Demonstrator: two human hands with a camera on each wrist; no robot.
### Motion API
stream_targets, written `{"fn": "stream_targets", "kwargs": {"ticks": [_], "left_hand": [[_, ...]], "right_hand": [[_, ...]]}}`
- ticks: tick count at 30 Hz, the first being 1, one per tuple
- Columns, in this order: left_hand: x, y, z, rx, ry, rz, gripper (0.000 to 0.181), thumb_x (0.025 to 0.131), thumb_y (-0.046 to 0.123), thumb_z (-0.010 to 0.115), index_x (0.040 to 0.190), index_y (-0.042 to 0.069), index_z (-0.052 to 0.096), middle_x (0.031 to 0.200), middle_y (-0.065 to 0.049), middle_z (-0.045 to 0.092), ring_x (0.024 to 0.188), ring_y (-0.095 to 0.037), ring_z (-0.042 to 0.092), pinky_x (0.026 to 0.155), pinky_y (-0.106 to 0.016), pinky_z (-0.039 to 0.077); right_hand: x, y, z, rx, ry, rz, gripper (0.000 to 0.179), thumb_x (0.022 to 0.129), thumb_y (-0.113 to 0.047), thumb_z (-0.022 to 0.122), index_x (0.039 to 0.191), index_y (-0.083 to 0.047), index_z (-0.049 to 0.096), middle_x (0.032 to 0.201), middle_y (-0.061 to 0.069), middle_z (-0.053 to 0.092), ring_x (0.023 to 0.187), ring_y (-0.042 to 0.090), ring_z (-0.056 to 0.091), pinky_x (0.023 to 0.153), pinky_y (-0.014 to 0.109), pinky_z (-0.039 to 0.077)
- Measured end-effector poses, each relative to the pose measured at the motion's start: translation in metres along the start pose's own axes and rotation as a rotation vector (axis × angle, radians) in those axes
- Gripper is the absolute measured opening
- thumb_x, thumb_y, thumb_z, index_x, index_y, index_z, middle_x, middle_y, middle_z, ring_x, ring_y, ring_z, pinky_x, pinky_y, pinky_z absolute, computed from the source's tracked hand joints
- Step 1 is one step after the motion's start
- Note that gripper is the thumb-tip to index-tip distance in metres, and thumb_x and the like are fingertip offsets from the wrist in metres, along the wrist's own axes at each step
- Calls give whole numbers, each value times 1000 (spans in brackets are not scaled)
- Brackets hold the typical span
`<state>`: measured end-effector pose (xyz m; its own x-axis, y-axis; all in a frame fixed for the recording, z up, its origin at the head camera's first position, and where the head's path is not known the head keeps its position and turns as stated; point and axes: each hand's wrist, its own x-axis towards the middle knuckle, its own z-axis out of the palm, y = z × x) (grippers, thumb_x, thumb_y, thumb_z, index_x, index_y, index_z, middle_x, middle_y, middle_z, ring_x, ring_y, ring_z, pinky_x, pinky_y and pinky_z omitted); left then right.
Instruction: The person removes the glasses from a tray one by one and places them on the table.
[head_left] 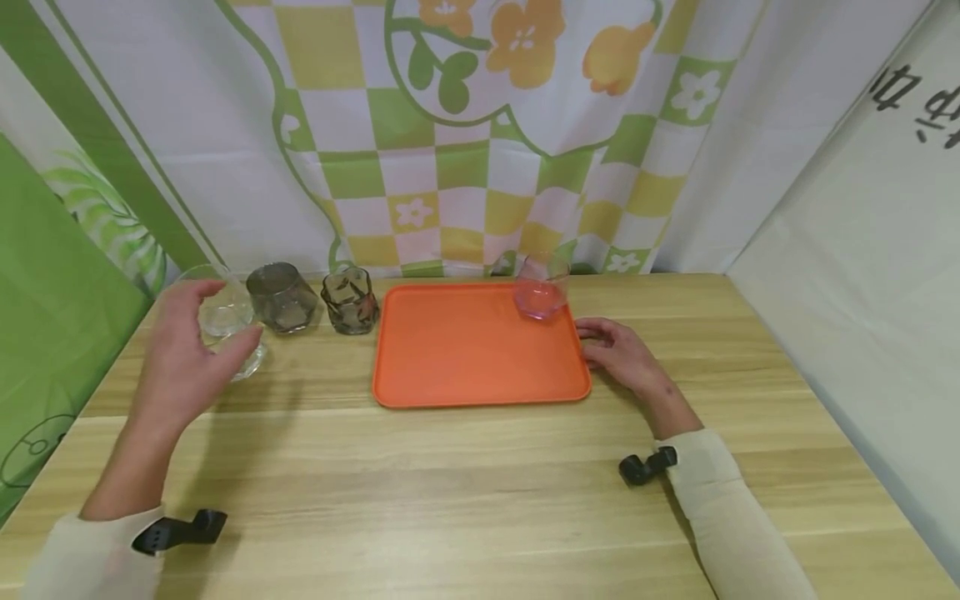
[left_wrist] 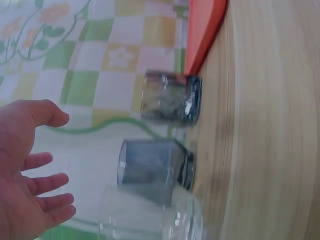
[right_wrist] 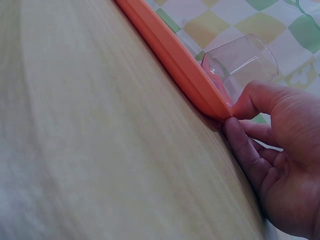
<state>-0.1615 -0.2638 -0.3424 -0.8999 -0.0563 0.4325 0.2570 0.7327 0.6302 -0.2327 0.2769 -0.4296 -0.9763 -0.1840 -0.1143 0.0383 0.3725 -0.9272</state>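
My left hand (head_left: 180, 354) hovers at the left with thumb and fingers spread in a wide curve, holding nothing. Around it stand two clear glasses, one behind (head_left: 225, 317) and one nearer (head_left: 253, 362), both partly covered by the hand. A smoky grey glass (head_left: 283, 302) and a dark faceted tumbler (head_left: 349, 304) are lined up to their right. On the orange tray (head_left: 480, 358), near its back right corner, sits a pinkish clear glass (head_left: 542, 292). My right hand (head_left: 618, 354) pinches the tray's right rim between thumb and fingers, as the right wrist view shows.
The wooden table (head_left: 480, 500) ends at the back against a checked, flowered cloth (head_left: 465, 175). A green cloth (head_left: 52, 275) hangs on the left, and a white sheet with dark writing (head_left: 862, 225) on the right.
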Motion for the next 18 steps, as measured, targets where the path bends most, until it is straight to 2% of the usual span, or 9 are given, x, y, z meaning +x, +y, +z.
{"fn": "stream_targets", "kwargs": {"ticks": [4,7,13,18], "left_hand": [[0,15,13,-2,-18,73,62,89,10,76,143,-7,48,139,-30,48,126,-50,44,98,-64,37],[-1,27,26,-20,-60,98,62,91,13,76,144,-4,47,138,-27,49,123,-47,47,91,-61,41],[1,45,55,-38,-173,131,62,93,18,74,145,-3,47,140,-23,50,123,-42,49,94,-57,46],[8,56,86,-31,-262,177,59,94,20,73,143,-2,49,137,-21,55,123,-40,53,98,-56,45]], "right_hand": [[1,-2,0,3,0,5,55,98,-4,63,149,7,45,141,27,53,109,28,63,80,27,57],[1,-2,0,6,-1,8,55,99,-5,63,149,7,45,141,27,53,109,27,63,81,27,57],[2,-1,0,12,-14,1,54,99,-5,63,148,7,45,140,28,53,107,25,63,81,27,57],[1,0,1,14,-8,-1,53,99,-4,63,148,7,46,140,28,53,105,23,64,80,27,57]]}}
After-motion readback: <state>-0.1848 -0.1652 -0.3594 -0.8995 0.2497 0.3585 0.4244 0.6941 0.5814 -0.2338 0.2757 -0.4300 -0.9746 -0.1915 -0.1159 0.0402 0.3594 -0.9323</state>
